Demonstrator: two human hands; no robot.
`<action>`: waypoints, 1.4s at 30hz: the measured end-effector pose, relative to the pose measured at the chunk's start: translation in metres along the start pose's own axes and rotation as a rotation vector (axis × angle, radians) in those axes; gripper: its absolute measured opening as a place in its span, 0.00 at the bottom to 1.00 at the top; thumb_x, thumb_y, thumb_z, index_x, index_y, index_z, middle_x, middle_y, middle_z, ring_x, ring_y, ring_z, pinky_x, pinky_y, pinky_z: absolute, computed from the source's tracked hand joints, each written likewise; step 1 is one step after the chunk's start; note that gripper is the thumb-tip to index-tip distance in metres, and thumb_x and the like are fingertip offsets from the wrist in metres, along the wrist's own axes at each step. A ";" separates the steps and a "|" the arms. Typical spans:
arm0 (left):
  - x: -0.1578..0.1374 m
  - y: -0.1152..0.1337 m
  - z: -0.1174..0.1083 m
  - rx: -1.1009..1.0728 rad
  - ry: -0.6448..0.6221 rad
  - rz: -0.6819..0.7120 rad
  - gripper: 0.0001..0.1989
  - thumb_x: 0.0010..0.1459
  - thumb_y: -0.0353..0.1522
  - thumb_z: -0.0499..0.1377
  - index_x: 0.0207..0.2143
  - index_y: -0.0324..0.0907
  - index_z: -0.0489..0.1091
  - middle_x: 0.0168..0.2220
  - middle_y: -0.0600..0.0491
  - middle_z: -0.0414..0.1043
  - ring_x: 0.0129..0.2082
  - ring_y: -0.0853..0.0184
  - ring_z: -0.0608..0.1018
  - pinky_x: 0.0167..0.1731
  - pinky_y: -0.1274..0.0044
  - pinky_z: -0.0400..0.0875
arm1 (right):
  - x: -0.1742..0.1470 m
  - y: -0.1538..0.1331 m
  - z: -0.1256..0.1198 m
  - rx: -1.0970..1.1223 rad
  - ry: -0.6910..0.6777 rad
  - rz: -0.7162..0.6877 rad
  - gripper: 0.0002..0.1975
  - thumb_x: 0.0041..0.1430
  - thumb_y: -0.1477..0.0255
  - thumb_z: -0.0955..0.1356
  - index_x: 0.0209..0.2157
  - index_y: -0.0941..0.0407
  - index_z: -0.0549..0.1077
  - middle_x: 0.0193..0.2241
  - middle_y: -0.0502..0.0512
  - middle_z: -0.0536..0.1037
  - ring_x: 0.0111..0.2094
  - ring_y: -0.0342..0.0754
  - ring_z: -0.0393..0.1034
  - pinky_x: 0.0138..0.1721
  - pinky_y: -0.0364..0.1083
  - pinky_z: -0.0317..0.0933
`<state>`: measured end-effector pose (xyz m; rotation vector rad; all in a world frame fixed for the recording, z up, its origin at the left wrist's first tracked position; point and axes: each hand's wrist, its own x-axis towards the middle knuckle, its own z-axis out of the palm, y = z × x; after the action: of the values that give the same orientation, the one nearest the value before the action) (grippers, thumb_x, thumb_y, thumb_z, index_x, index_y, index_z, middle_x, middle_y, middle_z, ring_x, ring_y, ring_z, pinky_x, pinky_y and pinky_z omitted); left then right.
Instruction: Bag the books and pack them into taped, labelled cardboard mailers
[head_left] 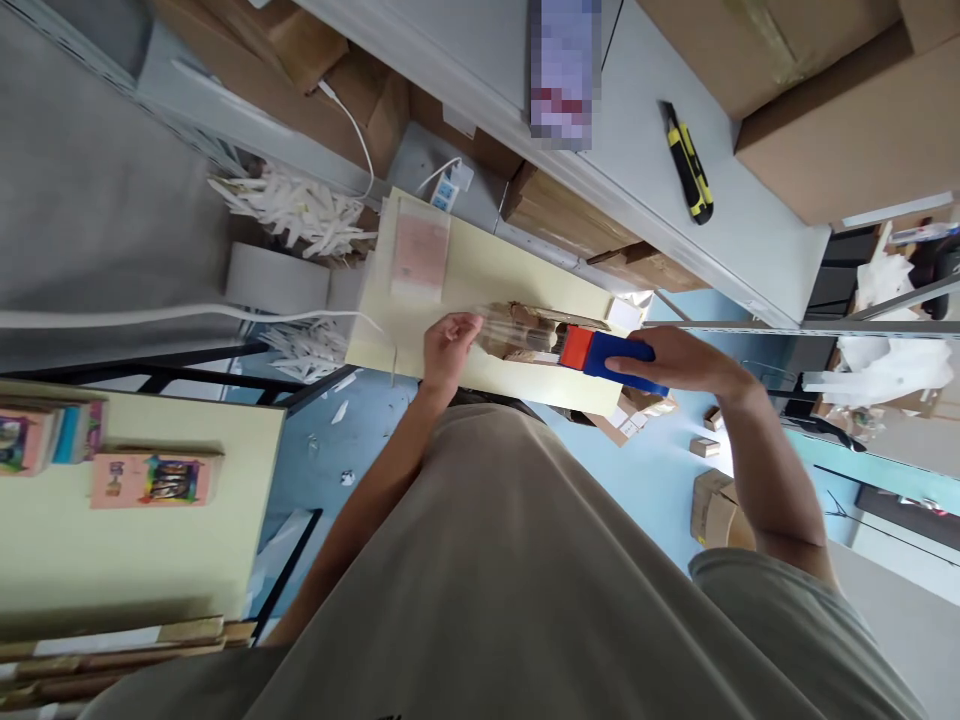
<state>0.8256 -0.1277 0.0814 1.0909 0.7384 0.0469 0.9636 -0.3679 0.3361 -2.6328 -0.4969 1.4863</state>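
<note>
My right hand (660,358) is wrapped round the blue handle of a tape dispenser (626,360), which has a red-orange front part. Clear tape (510,325) stretches from the dispenser toward my left hand (448,350). The fingertips of that hand are pinched together at the tape's far end. Beneath the tape and dispenser is something of brown cardboard (499,345), partly covered, on the pale yellow table (472,240). The cardboard's full shape is hidden.
A flat pink packet (420,250) lies at the table's left end. On the grey shelf above is a yellow-black utility knife (688,165). Cardboard boxes (847,110) stand at the upper right. Another table (150,560) with printed packs (157,480) is at the lower left.
</note>
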 end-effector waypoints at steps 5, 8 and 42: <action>0.017 -0.028 0.007 0.001 0.028 -0.127 0.21 0.51 0.49 0.74 0.34 0.45 0.74 0.31 0.52 0.74 0.28 0.68 0.70 0.26 0.75 0.61 | 0.008 -0.023 -0.012 -0.085 0.042 -0.014 0.38 0.65 0.29 0.69 0.29 0.52 0.76 0.25 0.54 0.80 0.27 0.51 0.73 0.31 0.50 0.58; 0.017 -0.043 0.012 0.017 0.057 -0.189 0.18 0.54 0.47 0.73 0.34 0.45 0.74 0.32 0.52 0.76 0.29 0.68 0.72 0.27 0.75 0.62 | 0.023 -0.037 -0.006 -0.112 0.044 -0.037 0.36 0.67 0.32 0.70 0.30 0.52 0.78 0.23 0.54 0.78 0.29 0.53 0.74 0.33 0.51 0.58; 0.033 -0.023 0.030 0.736 -0.623 0.607 0.39 0.58 0.43 0.81 0.68 0.46 0.74 0.57 0.42 0.71 0.56 0.50 0.79 0.58 0.60 0.79 | 0.025 -0.091 0.016 -0.359 0.064 0.087 0.30 0.74 0.41 0.69 0.41 0.56 0.83 0.32 0.62 0.83 0.38 0.59 0.79 0.40 0.51 0.63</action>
<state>0.8604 -0.1502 0.0526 1.8839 -0.1915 -0.0552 0.9406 -0.2754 0.3272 -2.9980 -0.7120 1.4476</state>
